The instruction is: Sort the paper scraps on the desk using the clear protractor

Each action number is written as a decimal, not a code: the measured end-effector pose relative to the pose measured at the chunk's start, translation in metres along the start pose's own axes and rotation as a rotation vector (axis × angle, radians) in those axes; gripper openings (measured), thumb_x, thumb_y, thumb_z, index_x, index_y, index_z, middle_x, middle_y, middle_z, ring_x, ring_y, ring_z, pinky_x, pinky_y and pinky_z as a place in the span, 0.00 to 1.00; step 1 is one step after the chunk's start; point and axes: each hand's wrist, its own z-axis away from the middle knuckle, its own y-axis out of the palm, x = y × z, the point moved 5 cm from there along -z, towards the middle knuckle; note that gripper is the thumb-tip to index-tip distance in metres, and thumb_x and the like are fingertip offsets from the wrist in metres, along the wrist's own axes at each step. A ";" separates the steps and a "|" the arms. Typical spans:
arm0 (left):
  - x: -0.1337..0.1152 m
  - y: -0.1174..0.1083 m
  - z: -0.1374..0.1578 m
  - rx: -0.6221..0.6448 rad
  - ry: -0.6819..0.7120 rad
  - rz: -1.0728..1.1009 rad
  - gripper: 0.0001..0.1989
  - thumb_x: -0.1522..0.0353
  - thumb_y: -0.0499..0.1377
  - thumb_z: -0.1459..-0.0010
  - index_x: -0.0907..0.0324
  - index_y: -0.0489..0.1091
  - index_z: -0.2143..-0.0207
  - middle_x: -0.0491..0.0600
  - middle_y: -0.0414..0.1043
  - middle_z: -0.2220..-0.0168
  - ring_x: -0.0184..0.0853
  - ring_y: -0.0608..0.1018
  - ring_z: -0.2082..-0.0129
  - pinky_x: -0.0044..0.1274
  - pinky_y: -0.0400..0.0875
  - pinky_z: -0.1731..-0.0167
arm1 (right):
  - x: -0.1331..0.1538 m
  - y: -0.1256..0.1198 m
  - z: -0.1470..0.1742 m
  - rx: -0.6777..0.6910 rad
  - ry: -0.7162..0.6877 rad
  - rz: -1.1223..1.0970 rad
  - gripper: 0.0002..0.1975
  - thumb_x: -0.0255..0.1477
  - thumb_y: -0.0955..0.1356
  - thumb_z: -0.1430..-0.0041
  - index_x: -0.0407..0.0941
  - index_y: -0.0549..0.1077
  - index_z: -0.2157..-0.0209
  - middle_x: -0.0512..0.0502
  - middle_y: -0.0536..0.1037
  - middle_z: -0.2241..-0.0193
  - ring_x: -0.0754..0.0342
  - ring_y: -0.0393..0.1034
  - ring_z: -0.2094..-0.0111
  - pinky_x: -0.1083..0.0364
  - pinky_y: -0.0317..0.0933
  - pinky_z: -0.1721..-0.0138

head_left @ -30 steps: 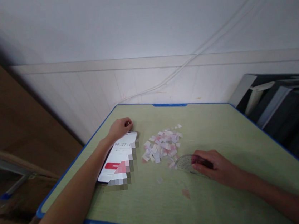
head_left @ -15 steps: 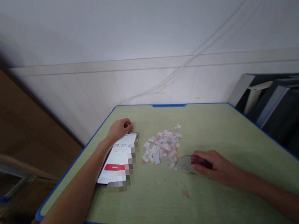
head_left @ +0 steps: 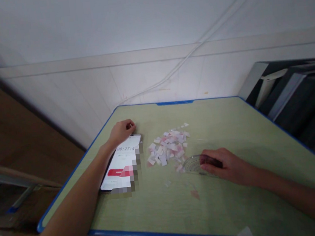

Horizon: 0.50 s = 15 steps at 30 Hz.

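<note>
My right hand (head_left: 224,165) grips a clear half-round protractor (head_left: 191,165) between thumb and fingers. The protractor's curved edge rests against the near right side of a pile of small white and pink paper scraps (head_left: 170,146). Beyond the top end of a phone (head_left: 119,162), my left hand (head_left: 123,130) lies on the table with its fingers curled; what they hold, if anything, I cannot make out. The phone's lit screen shows a timer and a red button, and part of it is pixelated. A pinkish scrap (head_left: 195,194) and a few faint bits lie nearer to me.
The pale green table (head_left: 157,212) has a blue rim and stands against a white wall (head_left: 153,77) with a cable (head_left: 179,63). Dark folded furniture (head_left: 301,105) leans at the right. A brown panel (head_left: 18,122) stands at the left. Another paper scrap (head_left: 245,232) lies at the near edge.
The whole view has shifted slightly, so the table sits a little higher in it. A paper scrap at the near edge shows more. Both hands keep nearly the same places on the table.
</note>
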 end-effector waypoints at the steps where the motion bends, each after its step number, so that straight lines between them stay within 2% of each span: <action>1: 0.000 0.000 0.000 0.000 0.000 0.007 0.13 0.62 0.50 0.51 0.60 0.70 0.73 0.48 0.71 0.77 0.31 0.69 0.76 0.22 0.57 0.76 | 0.000 0.000 0.000 0.002 0.002 0.004 0.09 0.32 0.62 0.44 0.43 0.66 0.74 0.54 0.64 0.83 0.60 0.56 0.81 0.60 0.49 0.79; 15: -0.002 0.000 0.000 0.006 -0.001 -0.005 0.13 0.62 0.50 0.51 0.60 0.70 0.73 0.47 0.70 0.78 0.31 0.68 0.78 0.22 0.56 0.78 | -0.001 0.000 -0.001 0.002 0.001 0.010 0.09 0.33 0.62 0.43 0.43 0.66 0.73 0.54 0.65 0.82 0.60 0.56 0.81 0.60 0.50 0.79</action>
